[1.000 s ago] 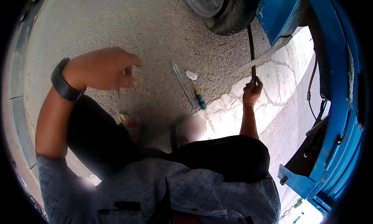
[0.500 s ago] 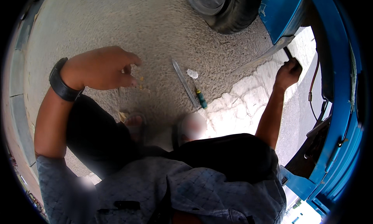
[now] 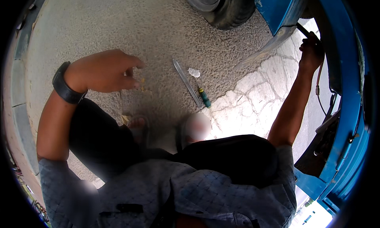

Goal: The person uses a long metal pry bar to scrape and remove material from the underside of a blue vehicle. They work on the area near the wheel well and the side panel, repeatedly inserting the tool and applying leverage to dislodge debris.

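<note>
My right hand (image 3: 312, 54) reaches to the blue vehicle at the far right, its fingers closed round a dark bar (image 3: 302, 29) that runs up to the vehicle's lower edge. What the bar's other end meets is hidden. Over my left knee, my left hand (image 3: 106, 71) hangs with thumb and forefinger apart, holding nothing. On the ground between the two hands lie a long flat metal bar (image 3: 186, 82), a screwdriver with a green and yellow handle (image 3: 204, 98) and a crumpled whitish scrap (image 3: 194, 72).
A black tyre (image 3: 233, 10) stands at the top, beside a blue body panel (image 3: 275, 8). The vehicle's blue frame (image 3: 346, 42) arches along the right, with a thin cable (image 3: 317, 88) hanging there. A kerb (image 3: 19, 83) runs down the left. My sandalled feet rest on rough ground.
My right hand has moved right and a little farther out, still gripping the dark bar. The left hand stays in about the same place. The whole view has shifted slightly.
</note>
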The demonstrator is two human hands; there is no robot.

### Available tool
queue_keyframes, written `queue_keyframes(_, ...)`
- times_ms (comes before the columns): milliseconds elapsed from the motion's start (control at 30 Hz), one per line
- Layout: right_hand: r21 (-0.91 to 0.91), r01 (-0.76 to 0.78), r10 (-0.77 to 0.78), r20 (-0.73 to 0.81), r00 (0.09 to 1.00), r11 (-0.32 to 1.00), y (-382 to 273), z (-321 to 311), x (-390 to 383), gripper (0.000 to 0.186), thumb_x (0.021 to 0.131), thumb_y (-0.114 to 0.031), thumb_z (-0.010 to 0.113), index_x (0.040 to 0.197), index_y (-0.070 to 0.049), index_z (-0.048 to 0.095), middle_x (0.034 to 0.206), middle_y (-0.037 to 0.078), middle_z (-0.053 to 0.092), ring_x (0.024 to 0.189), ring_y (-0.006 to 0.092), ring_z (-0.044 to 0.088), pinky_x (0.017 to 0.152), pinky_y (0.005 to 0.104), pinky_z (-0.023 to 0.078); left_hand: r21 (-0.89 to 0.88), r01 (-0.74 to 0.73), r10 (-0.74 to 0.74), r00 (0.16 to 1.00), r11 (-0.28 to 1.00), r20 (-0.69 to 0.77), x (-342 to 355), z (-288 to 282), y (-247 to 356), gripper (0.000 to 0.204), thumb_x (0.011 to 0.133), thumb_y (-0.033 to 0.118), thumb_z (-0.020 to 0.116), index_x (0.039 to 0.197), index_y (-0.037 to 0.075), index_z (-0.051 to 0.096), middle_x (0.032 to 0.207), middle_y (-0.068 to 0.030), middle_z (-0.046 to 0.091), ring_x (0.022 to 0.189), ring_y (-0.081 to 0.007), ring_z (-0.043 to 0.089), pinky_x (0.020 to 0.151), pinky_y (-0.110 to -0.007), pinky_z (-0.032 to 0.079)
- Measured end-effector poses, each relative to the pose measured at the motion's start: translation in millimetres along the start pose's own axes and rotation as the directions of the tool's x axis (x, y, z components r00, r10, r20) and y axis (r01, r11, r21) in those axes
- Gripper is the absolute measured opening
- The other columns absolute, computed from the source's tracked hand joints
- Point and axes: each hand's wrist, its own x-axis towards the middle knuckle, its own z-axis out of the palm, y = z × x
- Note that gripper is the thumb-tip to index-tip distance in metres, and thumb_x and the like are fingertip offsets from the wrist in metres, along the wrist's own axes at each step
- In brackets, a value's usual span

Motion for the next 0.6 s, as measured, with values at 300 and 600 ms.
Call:
queue_keyframes(300, -0.279, -0.302, 0.346, 0.127, 0.929, 0.912, 167, -10, -219, 0.028, 0.103, -0.022, 0.056, 0.119, 0.0, 0.061, 0.074, 0.01, 0.068, 0.06, 0.013, 0.063, 0.054, 0.0273, 0.049, -0.001, 0.015, -0.015, 1.0, 1.0, -0.013, 0, -2, -2, 0.054, 0.089, 0.026, 0.074, 0.133, -0.001, 0.058, 0.102, -0.019, 0.074, 0.089, -0.0337, 0.072, 0.079, -0.042, 0.055)
queue_keyframes(600, -0.029, -0.04, 0.037, -0.089, 0.995, 0.999, 23, -5, -47, 0.024, 0.1, -0.017, 0.056, 0.106, 0.0, 0.071, 0.074, 0.006, 0.066, 0.057, 0.01, 0.057, 0.052, 0.0234, 0.044, 0.031, -0.038, 0.039, 0.999, 0.999, -0.028, 3, 5, -4, 0.054, 0.089, 0.026, 0.075, 0.133, -0.002, 0.059, 0.101, -0.0183, 0.074, 0.087, -0.0333, 0.072, 0.079, -0.041, 0.055)
